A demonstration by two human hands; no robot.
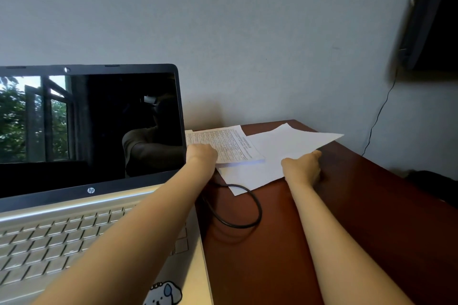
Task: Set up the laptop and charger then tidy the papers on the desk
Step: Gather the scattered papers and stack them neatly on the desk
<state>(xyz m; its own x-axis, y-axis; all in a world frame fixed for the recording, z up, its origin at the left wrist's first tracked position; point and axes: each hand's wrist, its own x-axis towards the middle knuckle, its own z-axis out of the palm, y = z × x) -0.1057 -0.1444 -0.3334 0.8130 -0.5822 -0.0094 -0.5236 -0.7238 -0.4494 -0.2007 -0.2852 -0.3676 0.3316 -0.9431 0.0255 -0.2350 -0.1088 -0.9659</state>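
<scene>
- Papers sit at the far end of the desk [359, 205], just to the right of the laptop [74, 230]: a printed stack [230, 141] covered in small tables, and a blank sheet [285, 146] that lies partly under the stack's right side.
- Left hand [202, 155] rests on the near left corner of the printed stack, right beside the edge of the screen [99, 119]. Its fingers are hidden behind the knuckles, so whether it grips the stack or only presses on it cannot be told.
- Right hand [303, 166] pinches the blank sheet at its right edge, thumb on top and fingers underneath. The sheet's far right corner is lifted off the desk.
- The laptop stands open on the left of the desk, silver keyboard towards the person. Its screen is dark and mirrors a window and trees.
- A black cable [257, 205] loops on the desk between the two forearms — one end runs towards the laptop's right side, near the left wrist.
- A cartoon dog sticker [163, 294] is on the laptop's palm rest.
- Behind is a grey wall [247, 32]. At upper right a dark panel [431, 20] hangs on it, with a thin wire [379, 116] trailing down — blurred.
</scene>
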